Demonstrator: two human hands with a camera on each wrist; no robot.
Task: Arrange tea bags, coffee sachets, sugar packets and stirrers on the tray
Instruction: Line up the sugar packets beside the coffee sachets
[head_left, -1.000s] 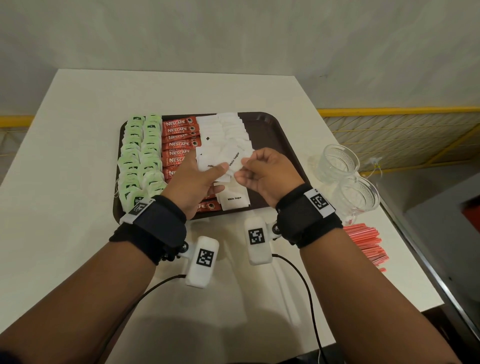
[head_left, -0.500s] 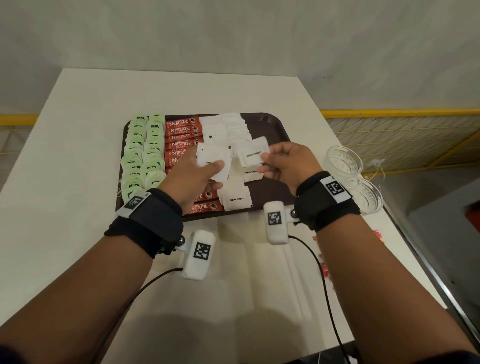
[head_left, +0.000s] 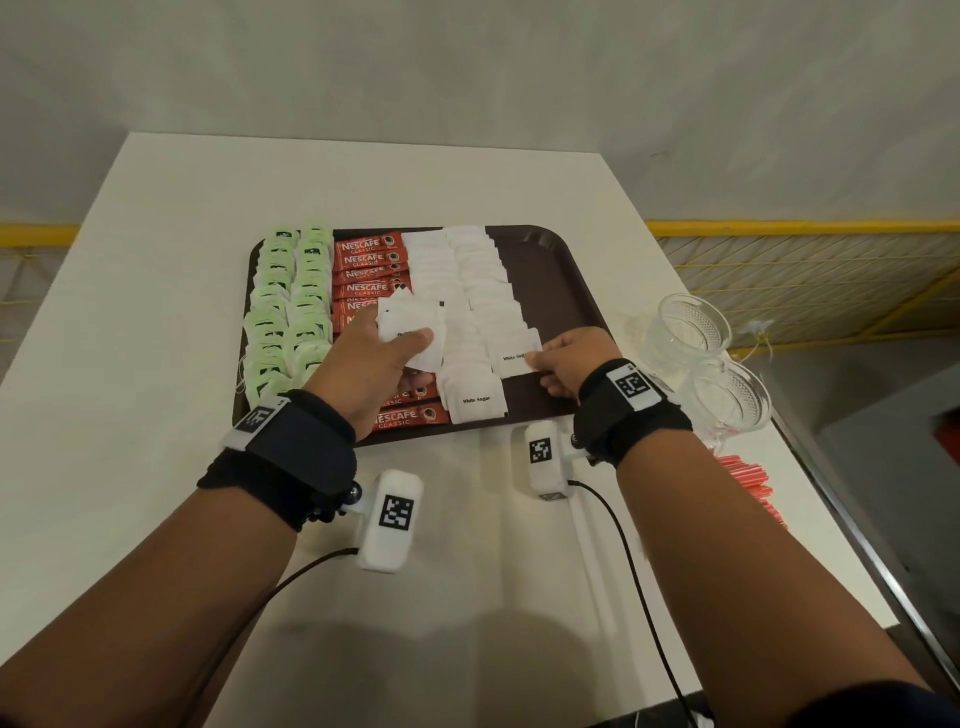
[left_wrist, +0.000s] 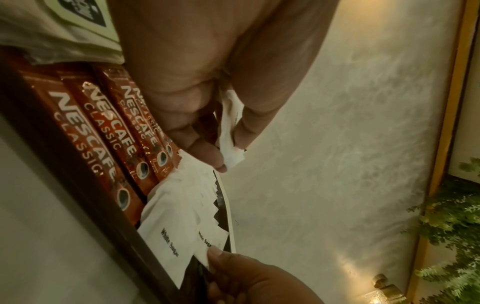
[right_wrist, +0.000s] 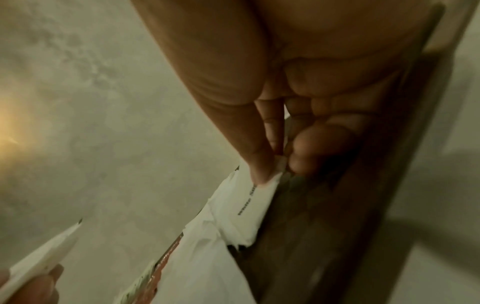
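Observation:
A dark brown tray (head_left: 553, 270) holds two columns of green tea bags (head_left: 291, 306), a column of red Nescafe coffee sachets (head_left: 371, 260) and two columns of white sugar packets (head_left: 470, 270). My left hand (head_left: 387, 340) hovers over the coffee column and grips a small stack of sugar packets (head_left: 413, 322) between thumb and fingers (left_wrist: 207, 152). My right hand (head_left: 543, 358) pinches one sugar packet (head_left: 514, 351) by its right edge, low over the near end of the right sugar column. The same pinch on the sugar packet (right_wrist: 249, 197) shows in the right wrist view.
Two clear glass cups (head_left: 691, 327) stand right of the tray near the table's right edge. Red stirrers (head_left: 748, 478) lie on the table behind my right forearm. The white table (head_left: 156, 415) has bare surface left of the tray and in front of it.
My right hand drew one sugar packet away from the left hand's stack and carried it right and down to the near end of the right sugar column. The left hand stayed.

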